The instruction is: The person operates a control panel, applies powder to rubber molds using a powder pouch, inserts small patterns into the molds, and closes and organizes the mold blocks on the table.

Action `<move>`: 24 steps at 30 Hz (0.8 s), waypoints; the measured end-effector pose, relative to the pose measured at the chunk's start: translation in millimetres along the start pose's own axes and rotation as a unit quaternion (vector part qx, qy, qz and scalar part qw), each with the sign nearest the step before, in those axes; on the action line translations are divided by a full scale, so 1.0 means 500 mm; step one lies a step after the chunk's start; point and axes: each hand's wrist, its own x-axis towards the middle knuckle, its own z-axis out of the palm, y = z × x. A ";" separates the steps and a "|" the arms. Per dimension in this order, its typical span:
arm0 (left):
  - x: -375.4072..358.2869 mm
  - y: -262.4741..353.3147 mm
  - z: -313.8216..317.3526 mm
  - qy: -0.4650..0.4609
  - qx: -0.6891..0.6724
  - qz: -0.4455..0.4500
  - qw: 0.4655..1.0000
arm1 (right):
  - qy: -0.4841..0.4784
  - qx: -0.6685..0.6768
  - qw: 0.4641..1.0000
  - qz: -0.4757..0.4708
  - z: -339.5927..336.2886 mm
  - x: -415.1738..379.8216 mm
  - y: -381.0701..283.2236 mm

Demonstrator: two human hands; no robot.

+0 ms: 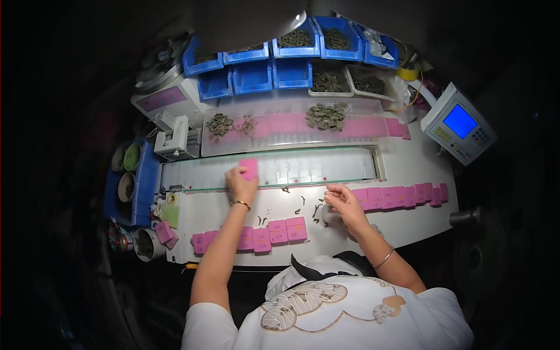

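My left hand grips a pink packet at its near edge, over the glass-topped strip set in the bench. My right hand is raised above the white worktop, thumb and fingertips drawn together; I cannot make out what is between them. Just below it, partly hidden by the hand, is a small whitish cup. Several small dark pieces lie loose to its left. Under my left forearm runs a row of pink boxes with handwriting.
Another row of pink boxes stands at the right. Behind the strip, a translucent tray bears heaps of greenish dried pieces. Blue bins line the back. A control panel with a blue screen stands right; a blue crate stands left.
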 end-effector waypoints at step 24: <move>-0.265 0.103 -0.133 -0.287 0.003 0.237 0.928 | -0.154 -0.455 0.819 -0.312 0.039 -0.034 0.124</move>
